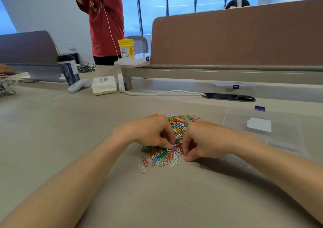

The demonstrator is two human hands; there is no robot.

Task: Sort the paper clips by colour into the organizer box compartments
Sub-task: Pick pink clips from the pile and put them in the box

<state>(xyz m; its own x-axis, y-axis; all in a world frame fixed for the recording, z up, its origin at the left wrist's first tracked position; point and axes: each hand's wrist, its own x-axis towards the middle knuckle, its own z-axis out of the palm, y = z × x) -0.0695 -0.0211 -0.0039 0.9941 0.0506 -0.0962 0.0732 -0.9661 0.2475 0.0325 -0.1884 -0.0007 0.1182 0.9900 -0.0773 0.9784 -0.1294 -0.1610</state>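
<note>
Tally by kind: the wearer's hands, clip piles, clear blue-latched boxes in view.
Hands: 2 (left hand, right hand)
Clip pile: 1
Clear blue-latched boxes: 3 (near box, rear box, shelf box under yellow jar)
Total: 6

Both arms bare along all that shows, frame edge to wrist. Left forearm [78, 175]: uncovered, smooth, long in the wide lens. Right forearm [272, 163]: the same, its upper edge smeared by blur near the wrist. Left hand [148, 131]: bare, knuckles and finger backs in view. Right hand [204, 140]: bare; thumbnail [184, 159] cut short and rounded. Outlines of my hands are soft, so finer marks can't be read.
</note>
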